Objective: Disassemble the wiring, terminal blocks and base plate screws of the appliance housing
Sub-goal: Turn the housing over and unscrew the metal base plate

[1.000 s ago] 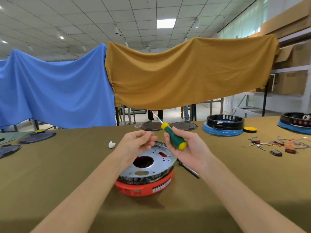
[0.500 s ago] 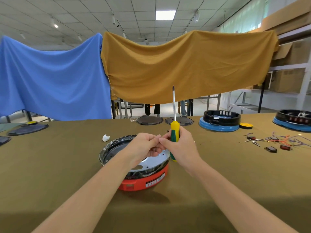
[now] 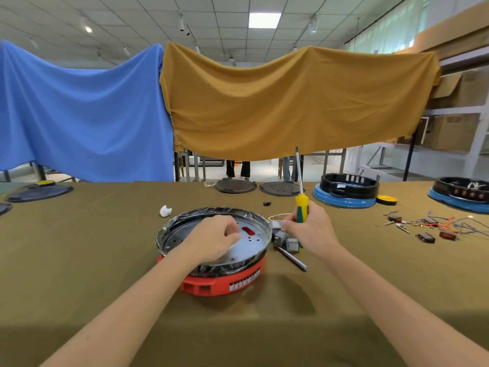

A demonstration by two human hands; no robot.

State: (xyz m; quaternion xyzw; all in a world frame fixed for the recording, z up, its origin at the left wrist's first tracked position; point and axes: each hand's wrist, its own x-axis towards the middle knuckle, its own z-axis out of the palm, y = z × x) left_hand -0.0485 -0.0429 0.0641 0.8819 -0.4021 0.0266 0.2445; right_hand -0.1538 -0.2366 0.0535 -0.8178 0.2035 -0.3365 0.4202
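Housing (image 3: 225,283), red at its base and topped by a shiny metal plate (image 3: 254,243) in a dark rim, sits nearest on the olive bench (image 3: 79,274), about midway along the near edge. The left hand (image 3: 214,241) hovers low over the plate with fingertips bunched together; they seem to pinch something small, perhaps a loosened screw, though nothing can be made out between them. Just beside the housing's right side lie small grey blocks (image 3: 284,238) with thin wires, and a slim tool (image 3: 291,258) rests on the cloth. Above these the right hand (image 3: 311,229) curls firmly round a yellow and green screwdriver (image 3: 301,207), held upright with its tip in the air, so it is not engaged with any screw. By this reading the base plate screws are the step in hand. The next move calls for setting down whatever the left fingers carry, then turning the screwdriver tip downward and seating it squarely. Farther off, toward the right edge, lie loose wires and switches (image 3: 434,229); black and blue housings (image 3: 346,192) stand along the far edge.
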